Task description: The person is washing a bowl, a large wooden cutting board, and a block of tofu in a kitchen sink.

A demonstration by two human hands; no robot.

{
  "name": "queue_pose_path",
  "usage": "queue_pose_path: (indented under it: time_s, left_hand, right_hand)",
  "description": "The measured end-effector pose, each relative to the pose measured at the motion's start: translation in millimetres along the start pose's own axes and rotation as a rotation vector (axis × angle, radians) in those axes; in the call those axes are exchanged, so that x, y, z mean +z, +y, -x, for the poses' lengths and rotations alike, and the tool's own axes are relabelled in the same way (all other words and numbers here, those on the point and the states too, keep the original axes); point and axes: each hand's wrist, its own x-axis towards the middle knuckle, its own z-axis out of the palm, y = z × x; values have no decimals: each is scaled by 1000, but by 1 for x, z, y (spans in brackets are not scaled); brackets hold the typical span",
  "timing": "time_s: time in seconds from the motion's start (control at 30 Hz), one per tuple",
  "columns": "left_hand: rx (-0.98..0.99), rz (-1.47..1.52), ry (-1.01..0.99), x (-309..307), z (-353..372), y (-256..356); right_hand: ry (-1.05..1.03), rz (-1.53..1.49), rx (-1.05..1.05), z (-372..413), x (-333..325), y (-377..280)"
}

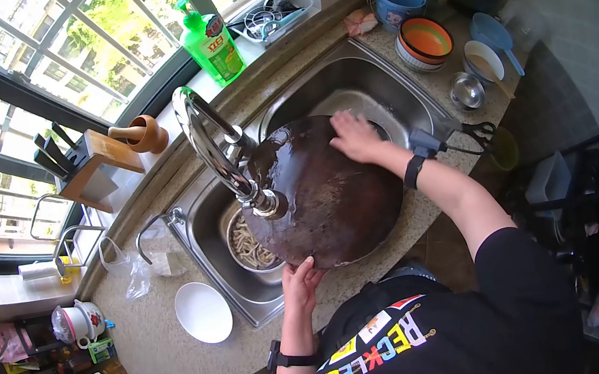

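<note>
Kitchen counter beneath a window. A wet round board (325, 198) lies across the sink (375, 71). The left hand (302, 282) clamps its near edge with curled fingers. The right hand (354, 136) lies flat on it, fingers extended. A firm edge grip likely prevents slipping.

- round board (333, 197) under the right hand (354, 136): dark brown
- soap bottle (210, 39) beyond it: bright green
- plate (203, 312) beside the left hand (301, 280): plain white
- bowl (425, 39) past the right hand: orange inside
</note>
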Motion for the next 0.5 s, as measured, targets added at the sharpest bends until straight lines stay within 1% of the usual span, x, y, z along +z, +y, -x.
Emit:
queue_pose_path:
  time_s: [0.03,0.07,0.1,0.13,0.17,0.2,0.23,0.3,0.37,0.4,0.43,0.47,0.5]
  left_hand:
    - [-2,-5,-2,-1,0,0]
    - [-5,-2,-1,-2,0,0]
    - [-6,3,0,-2,-1,-1]
    - [-2,-1,0,-3,-1,-1]
    - [-4,-5,8,-3,-1,-1]
    - [-5,-7,19,-3,-2,-1]
    - [1,-8,24,-3,-1,-1]
    - [-2,11,16,-1,-1,-1]
    - [-9,9,10,-3,-2,-2]
    - [-8,6,-2,-5,-2,-2]
    - [-4,7,3,-3,0,-2]
    - [-5,6,34,2,1,0]
    - [-9,5,64,3,3,2]
  right_hand:
    - [-139,-168,-114,10,-46,-45]
    - [-68,-264,-302,18,-20,-72]
    - [-30,-299,-535,31,-5,-101]
    - [20,-243,-692,45,6,-132]
    - [-105,-293,-779,55,-1,-157]
    - [-35,-416,-838,57,-6,-167]
    - [-32,-419,-844,48,-12,-169]
    - [-257,-416,-815,20,-24,-160]
    - [89,-356,-753,-14,6,-145]
    - [49,-189,-600,-35,1,-131]
    - [37,-212,-369,-45,-8,-109]
    - [87,-171,-121,-60,6,-76]
    - [-40,-219,72,-62,-4,-41]
